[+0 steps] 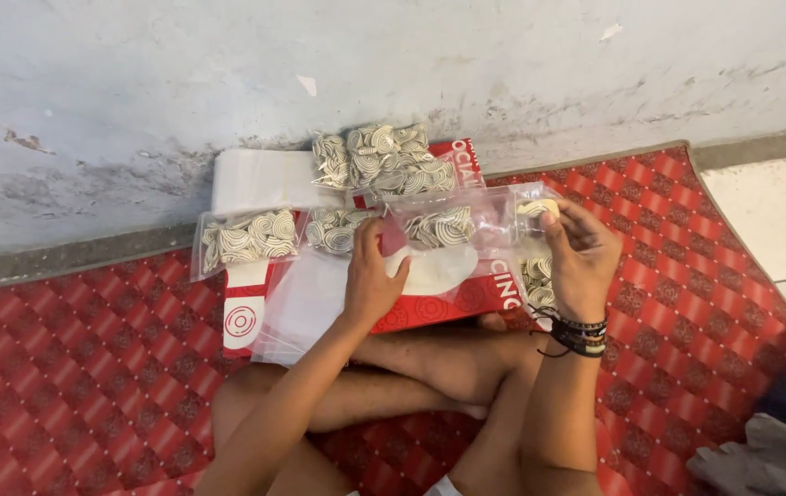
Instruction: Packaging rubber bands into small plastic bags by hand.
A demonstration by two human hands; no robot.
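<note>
A clear plastic bag [466, 220] partly filled with pale spiral-patterned pieces is stretched between both hands above a red and white carton [429, 303]. My left hand [370, 280] grips the bag's left end. My right hand [581, 257], with dark bracelets on the wrist, pinches the bag's right end, a few spiral pieces at its fingertips. More loose spiral pieces [532, 280] lie under the right hand. My crossed bare legs [429, 367] sit just below the carton.
Three filled clear bags of spiral pieces lie nearby: one at left [246, 239], one in the middle [333, 228], one by the wall [382, 158]. A stack of empty clear bags [260, 179] rests against the grey wall. A red patterned mat [90, 367] covers the floor; grey cloth [769, 455] lies at the lower right.
</note>
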